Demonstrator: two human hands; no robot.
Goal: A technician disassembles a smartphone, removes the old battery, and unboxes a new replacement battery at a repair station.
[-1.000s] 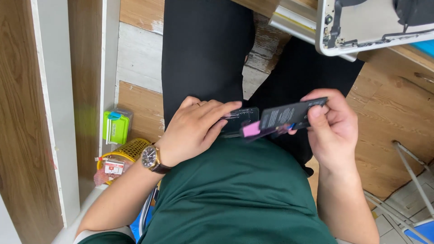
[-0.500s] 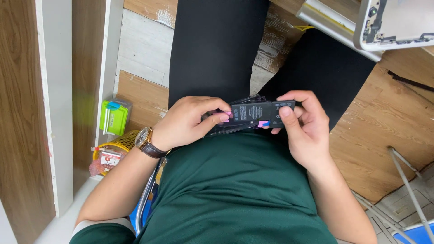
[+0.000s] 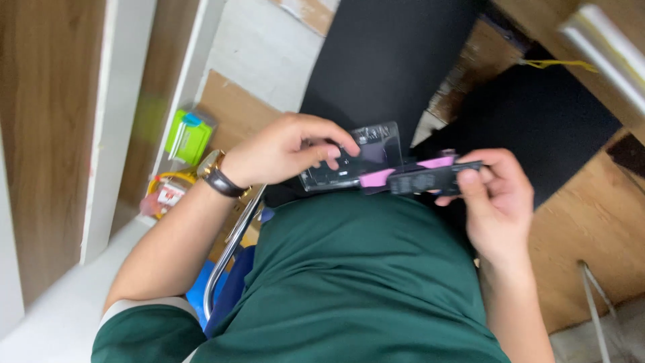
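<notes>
left hand (image 3: 285, 149): closed in a pinch, thumb and fingers clamped on the corner of a clear plastic sleeve (image 3: 353, 158), which is held up above the lap, just in front of the green shirt.

right hand (image 3: 496, 196): wrapped round the far end of a flat black battery-looking slab (image 3: 430, 180), thumb pressed on top, fingers tucked under. So both hands are full, nothing's loose.

the slab: kept roughly level between the two hands, right over the lap. Its left end is overlapped by the clear sleeve, and pink tabs (image 3: 376, 178) can be seen along its top edge and where it meets the sleeve. Whether it's actually inside the sleeve or just lying against it can't be told, the shot's pretty blurry.

wrist: a gold-cased watch (image 3: 215, 171) on a dark strap is worn on the left one.

clothes: a dark green shirt (image 3: 363, 282) fills the bottom of the view, black trousers (image 3: 390, 60) run off toward the top.

floor side: a green box (image 3: 189, 136) is parked by a white frame post, with a yellow and red bundle (image 3: 164, 195) just below it, well apart from the hands.

under the arm: a chrome chair tube (image 3: 225, 259) with something blue (image 3: 205, 292) beside it.

floor: wood-look panels (image 3: 578, 222) on the right.
</notes>
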